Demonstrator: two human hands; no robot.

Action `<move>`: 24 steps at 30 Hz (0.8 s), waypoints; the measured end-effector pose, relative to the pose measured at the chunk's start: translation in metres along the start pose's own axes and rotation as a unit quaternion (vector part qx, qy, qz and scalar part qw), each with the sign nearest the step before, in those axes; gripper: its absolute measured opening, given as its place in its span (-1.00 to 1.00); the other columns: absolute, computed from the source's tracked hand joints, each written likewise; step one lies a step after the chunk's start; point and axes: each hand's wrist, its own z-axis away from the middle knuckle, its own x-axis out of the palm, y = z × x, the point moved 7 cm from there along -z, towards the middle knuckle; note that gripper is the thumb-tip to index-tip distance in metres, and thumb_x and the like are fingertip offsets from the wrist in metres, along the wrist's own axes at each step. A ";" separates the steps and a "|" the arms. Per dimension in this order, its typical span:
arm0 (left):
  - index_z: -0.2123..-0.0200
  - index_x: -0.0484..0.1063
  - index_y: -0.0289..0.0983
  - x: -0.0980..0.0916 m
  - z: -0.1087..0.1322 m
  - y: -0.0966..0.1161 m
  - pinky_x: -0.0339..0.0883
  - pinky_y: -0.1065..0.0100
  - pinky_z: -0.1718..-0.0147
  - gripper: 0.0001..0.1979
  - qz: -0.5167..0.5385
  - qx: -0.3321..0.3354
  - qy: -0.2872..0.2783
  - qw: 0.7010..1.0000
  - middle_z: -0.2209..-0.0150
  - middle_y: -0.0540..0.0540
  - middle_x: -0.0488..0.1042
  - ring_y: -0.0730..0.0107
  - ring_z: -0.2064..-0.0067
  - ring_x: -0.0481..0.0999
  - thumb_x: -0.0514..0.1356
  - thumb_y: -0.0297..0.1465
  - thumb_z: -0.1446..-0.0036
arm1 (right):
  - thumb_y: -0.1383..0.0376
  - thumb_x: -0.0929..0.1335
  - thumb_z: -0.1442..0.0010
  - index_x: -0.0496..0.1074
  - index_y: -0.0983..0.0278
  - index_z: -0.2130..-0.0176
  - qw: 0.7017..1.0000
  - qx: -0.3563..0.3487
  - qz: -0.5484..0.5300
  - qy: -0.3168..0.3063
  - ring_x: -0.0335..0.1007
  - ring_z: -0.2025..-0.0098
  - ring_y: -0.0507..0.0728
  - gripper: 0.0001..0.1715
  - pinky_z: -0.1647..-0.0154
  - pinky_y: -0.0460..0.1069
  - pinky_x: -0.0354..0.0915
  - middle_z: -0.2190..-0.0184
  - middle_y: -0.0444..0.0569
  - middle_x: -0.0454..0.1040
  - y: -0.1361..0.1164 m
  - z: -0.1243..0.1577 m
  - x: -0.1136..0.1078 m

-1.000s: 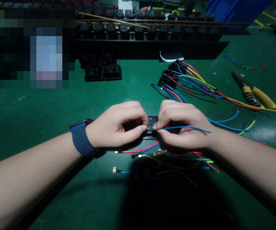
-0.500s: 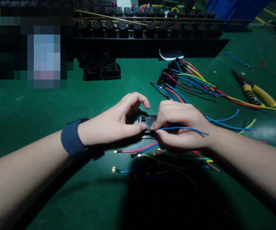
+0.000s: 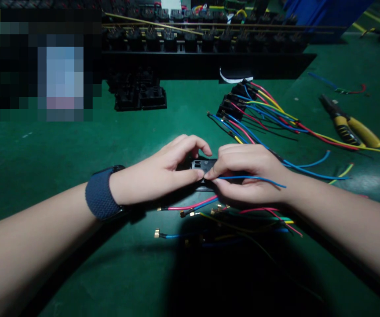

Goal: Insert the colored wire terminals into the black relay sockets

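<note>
A small black plastic housing lies on the green table between my hands. My right hand pinches a blue wire near its left end, over the housing; the free end trails to the right across the palm side. My left hand, with a dark blue band at the wrist, rests its thumb tip on the housing beside the right fingertips. Its index finger is curved and apart from the thumb. The wire's tip is hidden under the fingertips.
Loose wires with brass terminals lie nearest me. Behind my right hand are black housings with coloured wires. Yellow-handled pliers lie at the right, black parts further back. A long black rack spans the rear.
My left index finger has come lower and nearer to my right hand. The left thumb has shifted slightly right, and the metal tip of the blue wire is now covered.
</note>
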 end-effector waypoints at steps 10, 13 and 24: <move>0.08 0.33 -0.29 0.001 0.000 0.002 0.20 0.22 0.03 -0.75 -0.093 0.052 0.029 0.994 0.10 -0.13 0.36 0.24 0.05 0.32 0.09 -0.31 -0.20 | 0.44 0.35 -0.05 0.46 0.32 0.36 1.000 0.028 -0.002 -0.013 0.39 0.44 0.03 -0.91 0.39 -0.07 0.26 0.45 -0.04 0.53 0.002 0.000 -0.001; 0.08 0.32 -0.30 0.003 0.000 0.003 0.18 0.23 0.02 -0.74 -0.106 0.073 0.028 0.991 0.08 -0.14 0.36 0.25 0.04 0.32 0.04 -0.29 -0.25 | 0.44 0.36 -0.05 0.47 0.34 0.35 0.999 0.029 -0.001 -0.017 0.41 0.42 0.03 -0.91 0.38 -0.07 0.27 0.45 -0.02 0.53 0.003 0.000 0.000; 0.04 0.33 -0.26 0.003 0.000 0.006 0.17 0.22 0.00 -0.71 -0.107 0.066 -0.002 0.992 0.04 -0.12 0.37 0.24 0.01 0.32 0.00 -0.25 -0.29 | 0.44 0.35 -0.06 0.46 0.32 0.35 0.999 0.036 0.002 -0.022 0.43 0.40 0.04 -0.90 0.36 -0.07 0.28 0.42 -0.02 0.55 0.004 0.000 0.001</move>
